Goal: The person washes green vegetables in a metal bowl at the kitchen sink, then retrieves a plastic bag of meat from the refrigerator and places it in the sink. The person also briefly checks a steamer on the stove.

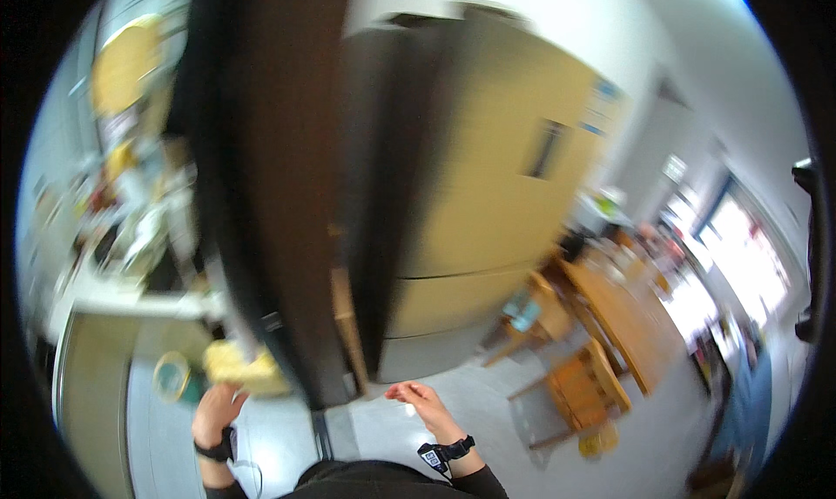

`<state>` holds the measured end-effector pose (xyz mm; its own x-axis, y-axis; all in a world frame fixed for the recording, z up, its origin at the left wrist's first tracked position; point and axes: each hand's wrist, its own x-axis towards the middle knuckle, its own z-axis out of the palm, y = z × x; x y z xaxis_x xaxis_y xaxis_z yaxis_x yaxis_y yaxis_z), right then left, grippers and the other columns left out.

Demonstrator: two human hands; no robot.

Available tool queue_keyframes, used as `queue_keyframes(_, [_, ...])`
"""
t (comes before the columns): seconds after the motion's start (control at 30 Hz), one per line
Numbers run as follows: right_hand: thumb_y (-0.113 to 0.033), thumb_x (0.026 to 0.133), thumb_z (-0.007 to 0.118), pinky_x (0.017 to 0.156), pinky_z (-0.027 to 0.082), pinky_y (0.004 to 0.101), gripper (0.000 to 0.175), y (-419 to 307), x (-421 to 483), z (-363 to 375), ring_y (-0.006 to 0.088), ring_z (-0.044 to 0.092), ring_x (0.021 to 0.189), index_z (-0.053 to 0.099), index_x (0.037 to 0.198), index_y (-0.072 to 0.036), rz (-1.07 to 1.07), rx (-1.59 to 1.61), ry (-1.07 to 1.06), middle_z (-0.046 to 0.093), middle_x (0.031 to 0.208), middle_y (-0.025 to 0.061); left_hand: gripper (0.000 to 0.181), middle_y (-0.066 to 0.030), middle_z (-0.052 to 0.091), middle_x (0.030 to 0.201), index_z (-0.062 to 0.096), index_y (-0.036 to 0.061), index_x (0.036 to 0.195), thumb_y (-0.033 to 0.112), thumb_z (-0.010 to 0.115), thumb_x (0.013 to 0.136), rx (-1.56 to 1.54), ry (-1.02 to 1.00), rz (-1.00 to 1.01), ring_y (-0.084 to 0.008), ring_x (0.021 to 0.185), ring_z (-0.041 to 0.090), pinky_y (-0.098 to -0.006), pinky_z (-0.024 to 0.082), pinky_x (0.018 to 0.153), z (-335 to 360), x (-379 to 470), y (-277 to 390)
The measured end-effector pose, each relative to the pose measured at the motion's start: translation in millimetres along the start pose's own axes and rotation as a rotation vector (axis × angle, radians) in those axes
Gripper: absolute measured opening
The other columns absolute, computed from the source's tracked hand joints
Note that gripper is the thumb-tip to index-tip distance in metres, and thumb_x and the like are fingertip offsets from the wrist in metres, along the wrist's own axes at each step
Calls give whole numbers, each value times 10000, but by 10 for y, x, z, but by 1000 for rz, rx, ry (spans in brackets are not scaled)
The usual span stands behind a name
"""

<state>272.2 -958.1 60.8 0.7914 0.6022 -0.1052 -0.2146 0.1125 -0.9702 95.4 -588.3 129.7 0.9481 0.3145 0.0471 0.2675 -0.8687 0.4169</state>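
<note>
My left hand is at the lower left, its thumb apart from the fingers, holding nothing that I can see. Just above it in the picture is a blurred yellow bundle, with a green round bin to its left; whether the hand touches the bundle cannot be told. Low in the middle, my right hand is raised over the pale floor, palm partly turned up and nothing in it. Each wrist wears a black strap. A dark brown door frame rises between the two sides of the view.
A tall yellow refrigerator stands beyond the frame. To the right are wooden chairs and a wooden table with blurred items on it. A cluttered white counter lies left. A floor threshold strip runs below the frame.
</note>
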Motion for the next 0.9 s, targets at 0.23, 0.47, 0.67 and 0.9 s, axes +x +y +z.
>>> queue_keyframes(0.23, [-206,955,530,877,463,295,233,180,1045,2145,157,611,928,620,1009,3,149,-90,-617,663,973,95,300,-171,632,922,632,8,1023,267,563,890,-40,218,-449,-357,855,598,-413,487,740,-372,-1460,-1032])
queue_keyframes(0.47, [-176,950,538,881,446,276,219,425,1725,3847,138,600,930,618,1007,20,169,-86,-909,656,972,76,269,-185,642,940,627,2,1056,193,615,867,-182,300,-754,-356,862,610,-394,488,749,-975,-2464,-1487])
queue_keyframes(0.67, [-190,937,552,865,446,272,218,628,2756,4526,149,604,931,612,1029,-1,117,27,-672,654,988,81,241,-178,644,938,614,-13,1042,133,631,851,-76,397,-682,-362,858,611,-384,488,736,-1530,-2128,-2192])
queue_keyframes(0.9, [-197,932,550,898,456,347,254,328,4301,4849,221,588,1041,575,1103,-12,126,324,-282,625,1094,128,236,-172,624,898,615,16,1056,120,635,845,52,295,-312,-363,831,598,-391,484,720,-2743,-486,-3351])
